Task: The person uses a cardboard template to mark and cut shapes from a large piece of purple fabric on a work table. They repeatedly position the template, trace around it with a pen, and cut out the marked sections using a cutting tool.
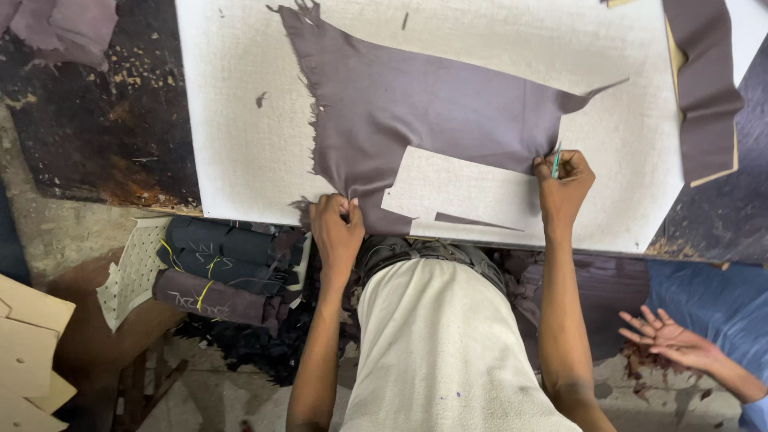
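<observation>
Nearest us, below the board edge: our own pale shirt front, and to the left a stack of dark rolled leather bundles tied with yellow thread, plus tan card pieces at the far left. At lower right, another person's hand lies open, fingers spread, well apart from ours.

At the near edge of the white cutting board: our left hand has its fingers closed, pinching the lower edge of the purple-grey leather piece. Our right hand is closed around a thin teal-handled tool, its tip at the leather's right edge, just beside the pale pattern template lying flat on the leather.

The leather spreads across the board's middle. We judge it soft, limp and light; its frayed left edge looks weak, so it is better held at the firm lower edge. The template looks stiff but liable to slide.

Further off: 1 folded leather strip hangs over the board's right corner, and 1 scrap lies at top left. Neither obstructs our hands.
</observation>
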